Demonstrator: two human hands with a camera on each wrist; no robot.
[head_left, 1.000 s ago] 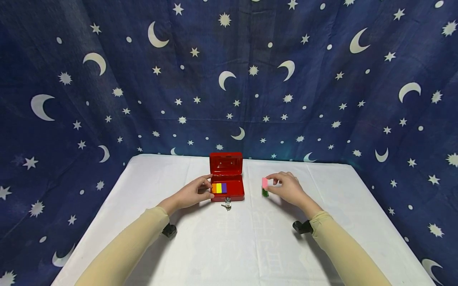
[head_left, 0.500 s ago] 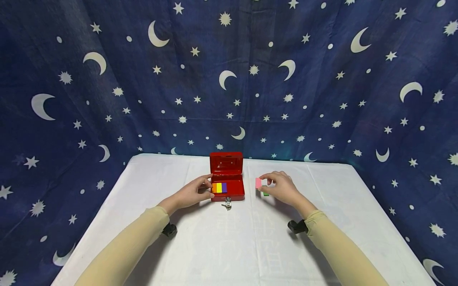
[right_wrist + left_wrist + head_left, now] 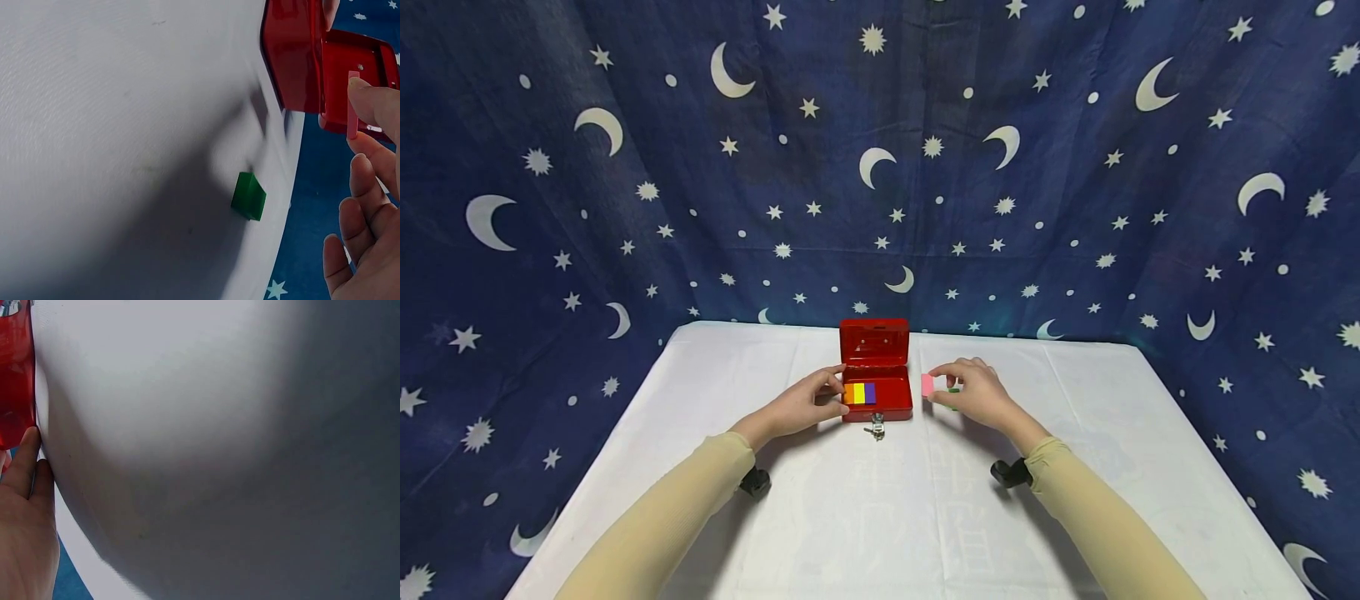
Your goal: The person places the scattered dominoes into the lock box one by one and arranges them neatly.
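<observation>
A red metal cash box stands with its lid raised. Orange, yellow and purple blocks sit side by side in its left part. My left hand holds the box's left end, thumb at the front corner and a finger farther back; the left wrist view shows fingertips touching the red wall. My right hand pinches a thin pink block between thumb and finger, just right of the box. Under that hand a green block rests on the table, mostly hidden in the head view.
Keys hang from the lock at the box's front. A white cloth covers the table. Behind and at both sides hangs a dark blue curtain with moons and stars.
My right hand has moved left with the pink block, from above the green block to beside the box's right wall. The left hand and the box have not moved.
</observation>
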